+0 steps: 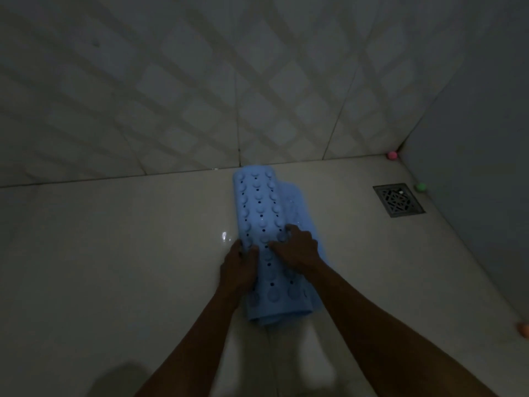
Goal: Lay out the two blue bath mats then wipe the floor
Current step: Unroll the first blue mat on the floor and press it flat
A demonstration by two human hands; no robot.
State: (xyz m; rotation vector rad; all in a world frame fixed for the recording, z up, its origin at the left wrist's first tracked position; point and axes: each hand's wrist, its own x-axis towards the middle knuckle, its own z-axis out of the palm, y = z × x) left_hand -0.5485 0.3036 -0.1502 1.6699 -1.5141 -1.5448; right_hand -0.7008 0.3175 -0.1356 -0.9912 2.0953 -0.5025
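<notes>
A light blue bath mat (260, 207) lies folded or rolled lengthwise on the pale tiled floor, its underside of suction cups and small holes facing up. Its far end touches the base of the tiled wall. My left hand (239, 267) grips the mat's left edge near the middle. My right hand (297, 247) presses on top of the fold, fingers spread over the suction cups. A flatter layer of the mat (294, 204) shows to the right under the fold. I see only one mat.
A square metal floor drain (398, 200) sits at the right. Small balls lie near the right wall: a pink ball (392, 155) in the corner, a green ball (420, 187) by the drain, an orange ball (523, 329) at the frame edge. The room is dim.
</notes>
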